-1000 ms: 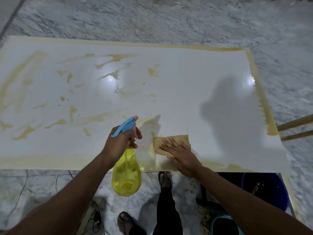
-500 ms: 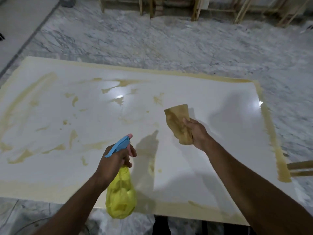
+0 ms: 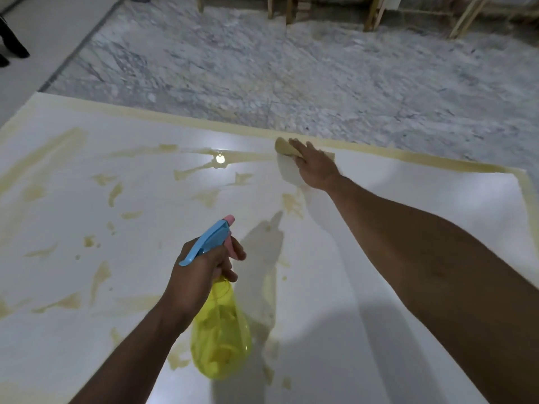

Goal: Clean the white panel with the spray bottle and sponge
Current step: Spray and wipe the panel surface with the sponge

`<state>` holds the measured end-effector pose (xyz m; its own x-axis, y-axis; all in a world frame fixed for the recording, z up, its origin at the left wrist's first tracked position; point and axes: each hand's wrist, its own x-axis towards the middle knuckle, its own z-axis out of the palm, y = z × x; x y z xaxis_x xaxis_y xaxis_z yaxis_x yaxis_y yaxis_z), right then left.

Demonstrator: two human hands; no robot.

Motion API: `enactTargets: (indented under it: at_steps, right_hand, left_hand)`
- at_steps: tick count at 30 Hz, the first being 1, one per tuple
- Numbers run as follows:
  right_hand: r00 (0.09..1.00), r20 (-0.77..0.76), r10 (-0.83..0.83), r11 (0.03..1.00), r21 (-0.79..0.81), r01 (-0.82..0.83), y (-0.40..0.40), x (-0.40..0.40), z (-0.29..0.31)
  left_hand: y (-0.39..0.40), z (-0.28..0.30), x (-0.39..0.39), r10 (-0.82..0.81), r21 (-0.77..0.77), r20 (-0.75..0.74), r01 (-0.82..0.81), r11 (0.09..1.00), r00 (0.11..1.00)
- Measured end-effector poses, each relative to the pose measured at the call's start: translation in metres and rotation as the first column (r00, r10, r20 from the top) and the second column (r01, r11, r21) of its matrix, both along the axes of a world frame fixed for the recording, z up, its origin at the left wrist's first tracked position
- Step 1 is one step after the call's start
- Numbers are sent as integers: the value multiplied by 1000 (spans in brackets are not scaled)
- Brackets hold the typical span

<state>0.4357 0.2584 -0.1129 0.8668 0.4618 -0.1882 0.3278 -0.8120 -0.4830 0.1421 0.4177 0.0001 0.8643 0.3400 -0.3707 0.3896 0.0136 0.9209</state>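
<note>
Panel (image 3: 393, 330), white and glossy, is lying flat and filling most of the view, from the near edge out to its far edge, where a yellowish band is running along the rim. Nearest the camera, the left hand (image 3: 201, 275) is hovering over the near middle of the panel and gripping the neck of a spray bottle (image 3: 220, 336), its fingers curling round the neck just under the blue head. The bottle's yellow see-through body is hanging down below the hand, and its blue head with a pink tip is pointing up and away toward the far side. The bottle's grey shadow is falling on the panel just to the right of it.

Yellowish smears (image 3: 99, 275) are spreading over the left and middle of the panel, in streaks and small blots, while the right part is looking mostly white. A bright spot of reflected light (image 3: 220, 159) is shining on the far middle of the panel.

Farther out, the right arm is stretching across the panel to its far edge. The right hand (image 3: 313, 167) is lying flat with straight fingers, pressing down on a tan sponge (image 3: 282, 146), which is sitting on the panel right beside the yellowish far band; only the sponge's left end and a bit on its right are showing from under the fingers.

Beyond the panel, a grey and white marbled floor (image 3: 320, 68) is stretching away, and wooden legs (image 3: 372, 16) are standing along the far side of it.
</note>
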Motion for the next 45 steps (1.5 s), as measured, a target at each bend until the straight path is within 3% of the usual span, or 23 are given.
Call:
enactTargets:
  at_steps: [6, 20, 32, 37, 41, 43, 45]
  right_hand:
    - [984, 90, 156, 976, -167, -139, 5, -41, -41]
    - [964, 122, 237, 969, -94, -227, -17, -257, -51]
    - [968, 116, 224, 974, -51, -219, -37, -429, -46]
    - [981, 40, 191, 982, -13, -191, -37, -479, -39]
    - [970, -186, 158, 979, 158, -129, -36, -512, -24]
    - [917, -392, 68, 965, 259, 39, -34, -517, -9]
    - [809, -587, -28, 864, 393, 315, -32, -507, 16]
  left_hand:
    - [7, -5, 6, 0, -10, -9, 0, 1000, 1000]
    - [17, 17, -92, -51, 44, -15, 52, 998, 999]
    - [18, 31, -193, -88, -1, -15, 88, 996, 996]
    - [20, 34, -222, -119, 0, -19, 119, 993, 993]
    - [21, 42, -244, -114, -29, -33, 113, 993, 993]
    - [22, 45, -250, -114, -43, -47, 112, 993, 992]
    - [23, 47, -253, -121, -39, -60, 119, 992, 991]
